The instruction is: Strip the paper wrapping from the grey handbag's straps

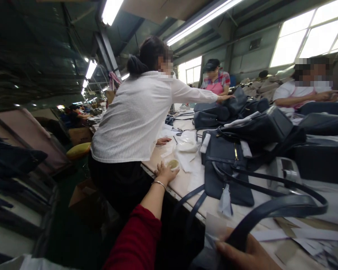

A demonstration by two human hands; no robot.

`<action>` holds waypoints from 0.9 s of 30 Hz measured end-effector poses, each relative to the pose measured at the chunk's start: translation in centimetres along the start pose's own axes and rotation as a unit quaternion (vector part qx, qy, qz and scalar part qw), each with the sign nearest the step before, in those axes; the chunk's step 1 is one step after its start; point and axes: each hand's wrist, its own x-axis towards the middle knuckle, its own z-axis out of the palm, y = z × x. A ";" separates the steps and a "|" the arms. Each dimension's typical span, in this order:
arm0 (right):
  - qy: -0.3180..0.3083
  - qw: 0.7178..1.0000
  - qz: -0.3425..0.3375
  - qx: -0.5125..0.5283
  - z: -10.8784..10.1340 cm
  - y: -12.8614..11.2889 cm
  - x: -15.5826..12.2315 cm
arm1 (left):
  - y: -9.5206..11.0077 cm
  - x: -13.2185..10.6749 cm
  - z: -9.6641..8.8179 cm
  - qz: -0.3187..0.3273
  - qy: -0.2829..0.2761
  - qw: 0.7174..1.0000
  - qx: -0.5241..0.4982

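My left hand (pixel 165 173), on a red-sleeved arm with a thin bracelet, reaches out to a small round pot (pixel 173 164) of yellowish paste near the table edge; its fingers curl around the pot. My right hand (pixel 246 254) sits at the bottom of the view, closed around a dark navy bag strap (pixel 273 211) with a white paper slip (pixel 215 226) beside it. The strap runs up to a navy handbag (pixel 228 157) lying flat on the worktable (pixel 183 182).
A co-worker in a white top (pixel 135 116) leans across the table just past my left hand. More navy bags (pixel 214 116) are piled along the table. Two other people sit at the far side. Cardboard boxes (pixel 81 195) lie on the floor at left.
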 end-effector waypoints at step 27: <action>0.095 0.983 -0.151 -0.047 -5.3 -7.4 -2.1 | 2.6 -24.3 -3.4 0.086 -0.204 0.911 -0.348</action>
